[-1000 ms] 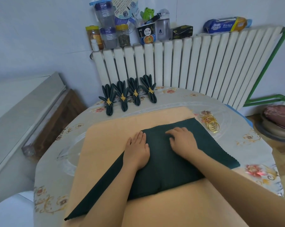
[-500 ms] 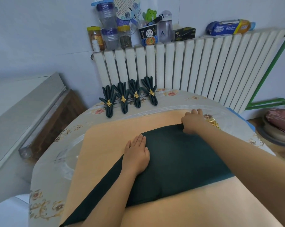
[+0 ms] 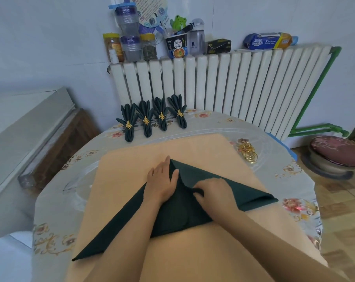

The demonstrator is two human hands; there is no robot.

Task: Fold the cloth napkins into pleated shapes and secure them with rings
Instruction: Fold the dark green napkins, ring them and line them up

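Observation:
A dark green napkin [image 3: 229, 188] lies on a tan mat [image 3: 172, 147] in the middle of the table, its right part folded over toward the centre. My left hand [image 3: 162, 180] presses flat on the napkin near its top point. My right hand [image 3: 213, 190] holds the folded-over corner, fingers curled round the cloth edge. A heap of gold rings [image 3: 248, 152] lies on the table right of the mat. Several finished green napkins [image 3: 152, 117] with gold rings stand in a row at the far edge.
A white radiator [image 3: 223, 84] runs behind the table, with jars, a noodle cup and packets on top. The flowered tablecloth [image 3: 56, 200] shows round the mat. A cushioned stool [image 3: 335, 153] stands at the right, a grey cabinet [image 3: 19, 139] at the left.
My right hand took the napkin's far right corner and brought it down toward the centre, folding the cloth over. My left hand stayed pressing near the top.

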